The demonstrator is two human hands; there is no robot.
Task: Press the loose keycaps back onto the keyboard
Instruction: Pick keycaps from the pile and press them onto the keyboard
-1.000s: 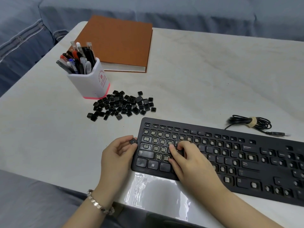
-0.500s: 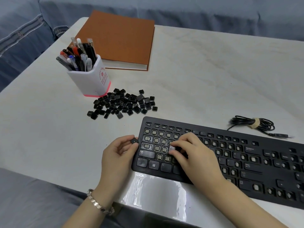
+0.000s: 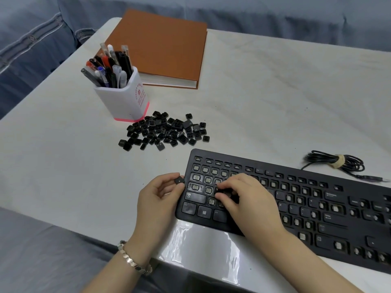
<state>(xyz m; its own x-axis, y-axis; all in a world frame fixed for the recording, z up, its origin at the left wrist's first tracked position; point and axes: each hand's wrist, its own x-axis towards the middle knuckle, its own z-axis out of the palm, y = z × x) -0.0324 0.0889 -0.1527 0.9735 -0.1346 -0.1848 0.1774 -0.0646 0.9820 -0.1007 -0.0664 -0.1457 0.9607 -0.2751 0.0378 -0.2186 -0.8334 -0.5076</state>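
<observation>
A: Left grip (image 3: 158,199), state?

B: Clamped on a single keycap (image 3: 179,180). The cap is pinched between thumb and fingertips, off the bench (image 3: 275,92), just beside the left edge of the keyboard (image 3: 338,229). The palm faces inward. There is a bracelet (image 3: 133,261) on that wrist.

A: Right grip (image 3: 247,199)?

B: It is over the left letter block of the keyboard, fingers bent down onto the key field, with the thumb tip beside a seated dark key. The fingers hide what is under them, so I cannot tell whether this grip is clamped on a cap or only pressing.

A: Keyboard condition?

B: Black, full width, lying at the near right of the bench. Many sockets are bare and show pale domes. The near-left corner keys and several others further right are seated.

A: Remaining caps?

B: The loose keycaps (image 3: 167,130) lie in a scattered heap on the bench, beyond the keyboard's far left corner and apart from it. The heap reaches the base of the white pen holder (image 3: 124,100), which is full of pens.

A: Other items?

B: An orange-brown book (image 3: 160,45) lies flat at the far left corner, behind the pen holder. The keyboard's cable (image 3: 336,162) is coiled and tied, resting on the bench just beyond the keyboard's far edge, right of centre.
</observation>
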